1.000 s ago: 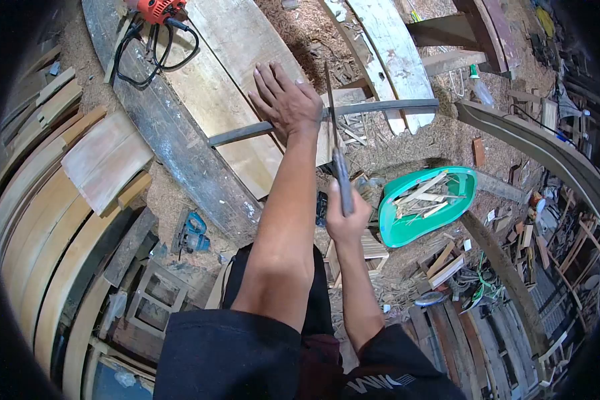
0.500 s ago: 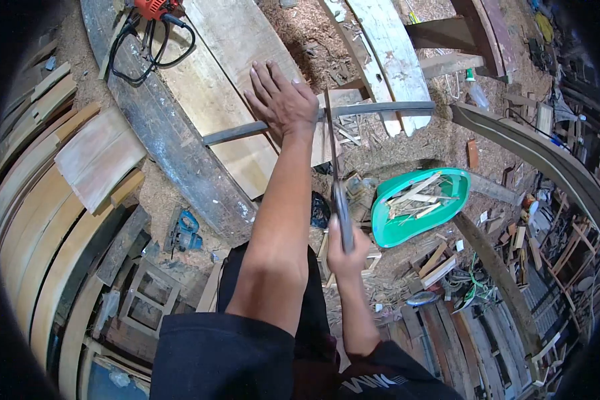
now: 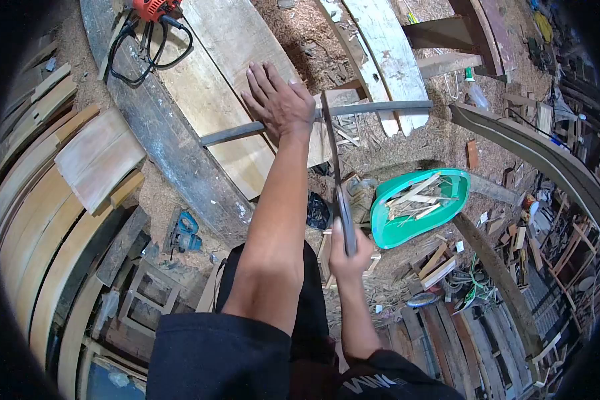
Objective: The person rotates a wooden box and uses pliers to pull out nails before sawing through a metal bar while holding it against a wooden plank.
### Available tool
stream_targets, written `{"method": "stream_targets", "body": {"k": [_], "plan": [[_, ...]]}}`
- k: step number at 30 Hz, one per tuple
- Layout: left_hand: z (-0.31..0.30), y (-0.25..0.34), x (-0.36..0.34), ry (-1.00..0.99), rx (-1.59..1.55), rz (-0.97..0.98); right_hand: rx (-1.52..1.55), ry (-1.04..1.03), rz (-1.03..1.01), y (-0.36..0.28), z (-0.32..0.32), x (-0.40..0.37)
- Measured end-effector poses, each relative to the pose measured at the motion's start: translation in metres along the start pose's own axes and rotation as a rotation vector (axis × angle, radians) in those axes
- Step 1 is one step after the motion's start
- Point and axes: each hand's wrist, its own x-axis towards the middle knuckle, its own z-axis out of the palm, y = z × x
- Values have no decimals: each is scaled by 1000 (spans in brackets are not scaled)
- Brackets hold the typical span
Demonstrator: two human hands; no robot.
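Across the pale wooden plank (image 3: 213, 100) the long grey curved strip (image 3: 380, 107) lies where it was, pinned under my flat, spread left hand (image 3: 278, 100). My right hand (image 3: 348, 252), closed round the handle of the thin steel handsaw (image 3: 333, 160), has drawn back toward me. The blade tip now sits at the cut, and the strip looks still unsevered.

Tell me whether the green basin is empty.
No, the green basin holds a pile of pale wood scraps.
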Motion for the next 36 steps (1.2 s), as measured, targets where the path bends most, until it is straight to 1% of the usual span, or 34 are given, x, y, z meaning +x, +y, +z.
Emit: {"method": "stream_targets", "body": {"k": [2, 4, 6, 9, 12, 14, 17, 18, 19, 21, 24, 27, 30, 32, 33, 36], "plan": [[2, 0, 1, 3, -16, 1, -27, -31, -46, 3, 25, 42], [6, -1, 4, 31, -30, 8, -43, -52, -59, 4, 36, 59], [5, -2, 0, 28, -17, 7, -65, -58, -24, -1, 34, 59], [4, -1, 1, 40, -36, 12, 10, -31, 5, -2, 6, 2], [6, -2, 1, 45, -58, 5, -4, -11, -30, -9, 7, 6], [8, -2, -1, 54, -65, 8, -94, -12, -106, -1, 33, 53], [7, -2, 7, 44, -67, -8, -35, -59, -12, -2, 46, 72], [5, -2, 2, 17, -65, -24, -46, -48, -57, -1, 37, 67], [3, -1, -5, -1, -47, -23, -64, -41, -45, -2, 26, 45], [4, 0, 4, 21, -14, -24, -75, -41, -71, -7, 14, 15], [2, 0, 8, 23, -27, -16, 30, -2, 28, -11, 10, 24], [5, 0, 3, 27, -35, -13, -52, -80, -24, 4, 35, 73], [5, -2, 4, 38, -44, -14, 4, -61, -32, -4, 23, 55], [4, 0, 4, 19, -49, -15, -15, -43, -40, -7, 2, 11], [5, 0, 5, 20, -48, -17, -28, -40, -48, -11, -6, 1], [1, 0, 3, 1, -31, -14, -36, -53, -58, -4, 3, 30]]}}
